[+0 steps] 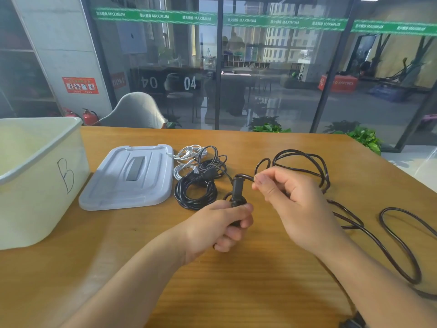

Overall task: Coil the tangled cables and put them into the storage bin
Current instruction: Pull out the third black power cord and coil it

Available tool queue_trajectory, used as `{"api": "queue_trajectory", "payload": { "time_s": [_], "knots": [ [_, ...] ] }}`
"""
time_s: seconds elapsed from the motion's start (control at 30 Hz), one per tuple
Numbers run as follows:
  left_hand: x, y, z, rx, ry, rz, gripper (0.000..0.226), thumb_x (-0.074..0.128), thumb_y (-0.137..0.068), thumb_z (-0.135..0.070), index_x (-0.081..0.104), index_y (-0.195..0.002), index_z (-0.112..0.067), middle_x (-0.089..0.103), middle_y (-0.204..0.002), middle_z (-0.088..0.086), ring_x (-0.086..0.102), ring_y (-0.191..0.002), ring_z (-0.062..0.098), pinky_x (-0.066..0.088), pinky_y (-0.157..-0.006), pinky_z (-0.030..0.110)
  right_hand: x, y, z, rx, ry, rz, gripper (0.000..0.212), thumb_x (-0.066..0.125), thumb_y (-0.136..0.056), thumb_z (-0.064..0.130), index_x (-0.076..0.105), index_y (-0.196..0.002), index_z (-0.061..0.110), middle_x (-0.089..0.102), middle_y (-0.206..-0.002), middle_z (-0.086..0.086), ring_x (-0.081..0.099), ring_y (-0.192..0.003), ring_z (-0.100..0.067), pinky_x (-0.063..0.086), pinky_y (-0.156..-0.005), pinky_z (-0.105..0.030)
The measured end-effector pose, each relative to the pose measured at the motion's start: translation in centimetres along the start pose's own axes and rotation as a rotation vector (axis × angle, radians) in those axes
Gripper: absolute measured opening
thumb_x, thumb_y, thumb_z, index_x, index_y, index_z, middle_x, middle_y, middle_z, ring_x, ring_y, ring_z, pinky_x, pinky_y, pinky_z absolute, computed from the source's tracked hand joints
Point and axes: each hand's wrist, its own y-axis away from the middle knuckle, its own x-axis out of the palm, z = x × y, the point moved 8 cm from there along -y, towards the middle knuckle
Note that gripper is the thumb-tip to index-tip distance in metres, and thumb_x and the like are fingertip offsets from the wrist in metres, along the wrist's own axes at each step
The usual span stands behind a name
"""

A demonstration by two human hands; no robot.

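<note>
A long black cable [399, 247] sprawls in loose loops over the right half of the wooden table. My left hand [220, 226] grips a small folded bundle of that cable, its plug end [236, 188] sticking up above the fist. My right hand [290, 197] pinches the cable just right of the plug, between thumb and fingers. A pile of coiled black and white cables [198, 174] lies behind my left hand. The pale storage bin [35, 185], marked "B", stands open at the left edge.
The bin's grey lid [132, 178] lies flat between the bin and the cable pile. A chair [137, 112] and potted plants [364, 136] stand beyond the table's far edge, before a glass wall. The table's right corner [387, 159] is close to the loose cable.
</note>
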Motion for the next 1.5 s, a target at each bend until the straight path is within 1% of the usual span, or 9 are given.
{"api": "queue_trajectory", "payload": {
  "time_s": [0.23, 0.4, 0.6, 0.77, 0.83, 0.9, 1.03, 1.27, 1.5],
  "knots": [
    [-0.3, -0.2, -0.3, 0.058, 0.182, -0.007, 0.035, 0.05, -0.106, -0.041, 0.051, -0.076, -0.022, 0.022, -0.067, 0.0, 0.017, -0.053, 0.015, 0.019, -0.05, 0.026, 1.2, 0.3, 0.1, 0.012, -0.137, 0.076, 0.03, 0.051, -0.1, 0.049, 0.066, -0.091, 0.025, 0.043, -0.058, 0.013, 0.033, -0.052, -0.006, 0.029, -0.054, -0.023],
    [-0.9, -0.4, -0.5, 0.065, 0.274, -0.046, 0.037, 0.047, -0.107, -0.036, 0.05, -0.072, -0.025, 0.022, -0.065, -0.003, 0.016, -0.052, 0.014, 0.021, -0.047, 0.024, 1.9, 0.7, 1.1, -0.064, -0.093, 0.145, 0.022, 0.049, -0.106, 0.044, 0.065, -0.093, 0.035, 0.056, -0.064, 0.021, 0.041, -0.054, -0.004, 0.034, -0.053, -0.02],
    [-0.9, -0.2, -1.4, 0.133, 0.339, -0.018, 0.029, 0.045, -0.098, -0.033, 0.048, -0.07, -0.026, 0.023, -0.065, -0.003, 0.018, -0.052, 0.015, 0.022, -0.053, 0.028, 3.4, 1.4, 1.4, -0.055, -0.066, 0.265, 0.024, 0.05, -0.106, 0.045, 0.067, -0.099, 0.03, 0.06, -0.074, -0.005, 0.049, -0.064, -0.029, 0.044, -0.062, -0.05],
    [-1.1, 0.2, -2.2, 0.181, 0.494, 0.009, 0.045, 0.03, -0.097, -0.045, 0.058, -0.071, -0.021, 0.029, -0.066, 0.0, 0.019, -0.056, 0.018, 0.022, -0.058, 0.034, 4.0, 1.6, 1.5, -0.067, -0.053, 0.304, 0.025, 0.049, -0.107, 0.037, 0.067, -0.093, 0.029, 0.067, -0.078, 0.026, 0.064, -0.077, 0.001, 0.044, -0.069, -0.01],
    [-1.2, 0.3, -2.4, 0.189, 0.485, 0.001, 0.053, 0.034, -0.099, -0.061, 0.056, -0.077, -0.018, 0.032, -0.063, 0.001, 0.022, -0.056, 0.019, 0.025, -0.056, 0.032, 4.7, 1.8, 1.6, -0.055, -0.058, 0.337, 0.026, 0.049, -0.107, 0.036, 0.069, -0.091, 0.031, 0.075, -0.087, 0.023, 0.072, -0.094, 0.001, 0.046, -0.078, -0.008],
    [-1.5, 0.4, -2.4, 0.19, 0.426, -0.054, 0.056, 0.039, -0.1, -0.067, 0.053, -0.079, -0.017, 0.036, -0.059, -0.001, 0.028, -0.053, 0.017, 0.028, -0.053, 0.028, 5.1, 1.9, 1.9, -0.077, -0.025, 0.33, 0.024, 0.052, -0.108, 0.033, 0.066, -0.09, 0.039, 0.071, -0.081, 0.029, 0.069, -0.078, 0.005, 0.044, -0.07, -0.006],
    [-2.8, 0.7, -2.4, 0.215, 0.318, -0.229, 0.048, 0.043, -0.105, -0.055, 0.055, -0.074, -0.02, 0.041, -0.059, -0.002, 0.034, -0.051, 0.017, 0.029, -0.049, 0.025, 5.2, 1.8, 1.9, -0.093, 0.068, 0.321, 0.025, 0.053, -0.107, 0.04, 0.063, -0.085, 0.045, 0.054, -0.06, 0.024, 0.048, -0.054, -0.003, 0.033, -0.055, -0.01],
    [-3.8, 1.3, -3.4, 0.303, 0.364, -0.314, 0.045, 0.042, -0.108, -0.048, 0.054, -0.071, -0.025, 0.039, -0.064, -0.002, 0.031, -0.05, 0.016, 0.03, -0.047, 0.023, 6.0, 2.3, 0.5, -0.008, 0.048, 0.487, 0.034, 0.04, -0.109, 0.048, 0.065, -0.093, 0.033, 0.052, -0.067, -0.004, 0.046, -0.059, -0.017, 0.039, -0.058, -0.034],
    [-2.5, 1.6, -4.1, 0.307, 0.532, -0.108, 0.04, 0.044, -0.107, -0.048, 0.048, -0.078, -0.02, 0.035, -0.062, -0.003, 0.033, -0.049, 0.015, 0.036, -0.05, 0.026, 9.0, 4.1, -1.3, -0.075, 0.277, 0.779, 0.033, 0.036, -0.112, 0.045, 0.06, -0.093, 0.032, 0.059, -0.069, 0.001, 0.055, -0.066, -0.016, 0.046, -0.069, -0.03]
  ]
}}
